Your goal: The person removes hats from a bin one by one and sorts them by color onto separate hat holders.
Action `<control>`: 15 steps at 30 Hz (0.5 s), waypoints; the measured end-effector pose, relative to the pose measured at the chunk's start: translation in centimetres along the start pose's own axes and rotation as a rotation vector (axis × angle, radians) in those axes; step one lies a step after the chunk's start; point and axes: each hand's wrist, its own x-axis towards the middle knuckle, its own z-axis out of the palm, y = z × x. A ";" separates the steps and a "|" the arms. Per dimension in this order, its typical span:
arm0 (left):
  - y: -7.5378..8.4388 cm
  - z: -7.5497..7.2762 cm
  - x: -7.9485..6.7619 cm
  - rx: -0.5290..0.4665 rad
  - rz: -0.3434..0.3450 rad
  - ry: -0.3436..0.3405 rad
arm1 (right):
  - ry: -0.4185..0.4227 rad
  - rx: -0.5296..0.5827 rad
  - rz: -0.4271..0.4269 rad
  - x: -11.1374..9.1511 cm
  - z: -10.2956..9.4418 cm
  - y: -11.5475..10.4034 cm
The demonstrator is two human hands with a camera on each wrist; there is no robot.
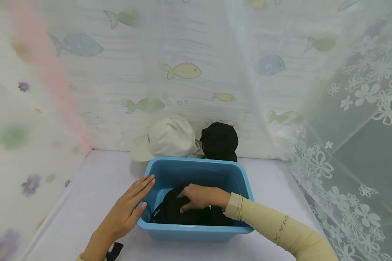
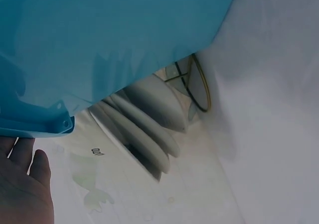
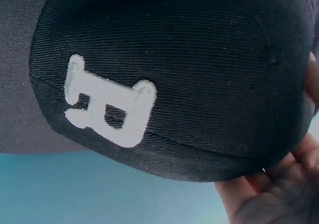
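Note:
A black baseball cap (image 1: 173, 208) lies inside a blue plastic bin (image 1: 196, 228), with more black fabric beside it. In the right wrist view the cap (image 3: 199, 84) shows a raised white letter R on its front. My right hand (image 1: 199, 197) reaches into the bin and grips the cap by its edge, the fingertips partly hidden behind it. Straight fingers of my left hand (image 1: 125, 210) rest at the bin's left rim; in the left wrist view that hand (image 2: 25, 184) lies under the rim.
Behind the bin stand off-white caps (image 1: 171, 137) with several stacked brims (image 2: 144, 129), and black caps (image 1: 219, 141) to their right. A wire ring (image 2: 203, 87) shows beside the brims. Fish-printed curtain (image 1: 196, 43) hangs behind the white tabletop (image 1: 271, 188).

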 end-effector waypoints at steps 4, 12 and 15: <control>0.1 -0.1 0.0 -0.008 -0.011 0.005 | 0.019 -0.012 -0.037 0.0 -0.2 -0.1; 0.2 -0.1 0.0 -0.015 -0.032 0.002 | 0.007 0.045 -0.056 -0.9 -1.3 -0.1; 0.1 0.0 0.0 -0.025 -0.043 -0.001 | 0.010 0.051 -0.044 -1.2 -1.8 -0.1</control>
